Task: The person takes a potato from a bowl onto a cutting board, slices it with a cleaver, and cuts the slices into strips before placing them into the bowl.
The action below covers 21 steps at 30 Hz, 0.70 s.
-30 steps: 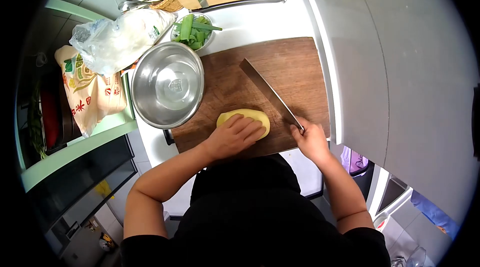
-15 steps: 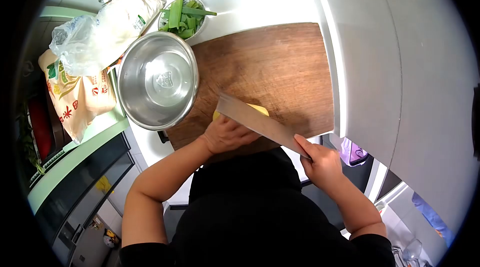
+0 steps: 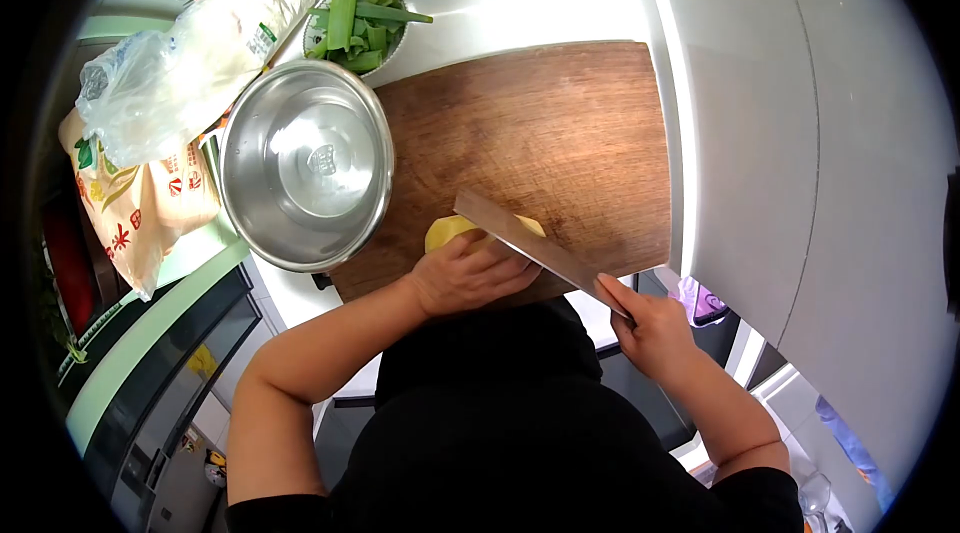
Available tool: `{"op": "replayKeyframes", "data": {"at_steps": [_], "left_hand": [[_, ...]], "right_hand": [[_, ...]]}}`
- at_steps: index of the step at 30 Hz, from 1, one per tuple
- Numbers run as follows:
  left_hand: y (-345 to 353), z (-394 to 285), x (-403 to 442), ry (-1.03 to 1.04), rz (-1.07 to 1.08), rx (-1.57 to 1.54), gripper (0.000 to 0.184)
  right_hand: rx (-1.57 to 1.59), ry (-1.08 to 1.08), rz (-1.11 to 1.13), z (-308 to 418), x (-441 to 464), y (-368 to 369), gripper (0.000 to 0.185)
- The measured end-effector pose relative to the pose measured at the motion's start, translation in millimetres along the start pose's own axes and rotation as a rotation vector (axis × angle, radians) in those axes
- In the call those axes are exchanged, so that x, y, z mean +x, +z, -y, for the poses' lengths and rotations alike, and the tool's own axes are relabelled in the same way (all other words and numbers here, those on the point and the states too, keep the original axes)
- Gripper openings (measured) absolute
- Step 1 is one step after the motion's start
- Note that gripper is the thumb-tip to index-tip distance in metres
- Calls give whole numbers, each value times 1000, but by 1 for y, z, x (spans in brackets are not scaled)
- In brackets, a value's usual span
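On the wooden cutting board [image 3: 560, 123], near its front edge, lies a peeled yellow potato-like piece [image 3: 445, 231]. My left hand [image 3: 470, 278] presses on it, fingers together and curled over its near side. A broad cleaver [image 3: 535, 247] slants across the piece, its blade close to my left fingertips and hiding part of the yellow surface. The cleaver's handle is in my right hand [image 3: 655, 328], at the board's front right corner. Whether the blade touches the piece cannot be made out.
Left of the board stands a steel bowl [image 3: 308, 165]. Behind it is a small bowl of cut green leaves [image 3: 355, 28]. Plastic bags [image 3: 180, 73] and a printed sack [image 3: 140, 213] lie at the far left. A grey panel [image 3: 740, 113] rises on the right.
The cleaver has swung from the right part of the board to over the yellow piece, my right hand moving down and right with it. The view has shifted slightly.
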State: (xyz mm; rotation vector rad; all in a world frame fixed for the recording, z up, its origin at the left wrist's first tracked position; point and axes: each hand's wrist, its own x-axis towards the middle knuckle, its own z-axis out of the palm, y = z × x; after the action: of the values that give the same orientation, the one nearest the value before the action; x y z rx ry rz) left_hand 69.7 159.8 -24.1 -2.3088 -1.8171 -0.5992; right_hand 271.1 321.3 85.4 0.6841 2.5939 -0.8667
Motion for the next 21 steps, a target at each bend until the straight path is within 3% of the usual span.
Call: {"op": "replayKeyframes", "data": {"at_steps": [4, 7, 14, 21], "left_hand": [[6, -3, -5, -19, -62, 22, 33], [8, 0, -6, 8, -98, 57, 33], [5, -2, -6, -21, -60, 58, 33], [14, -7, -15, -83, 20, -165, 31]], "right_hand": [[-10, 24, 68, -2, 26, 8, 39], [110, -72, -12, -13, 44, 27, 39], [181, -23, -20, -4, 29, 13, 47], [115, -75, -55, 4, 8, 2, 51]]}}
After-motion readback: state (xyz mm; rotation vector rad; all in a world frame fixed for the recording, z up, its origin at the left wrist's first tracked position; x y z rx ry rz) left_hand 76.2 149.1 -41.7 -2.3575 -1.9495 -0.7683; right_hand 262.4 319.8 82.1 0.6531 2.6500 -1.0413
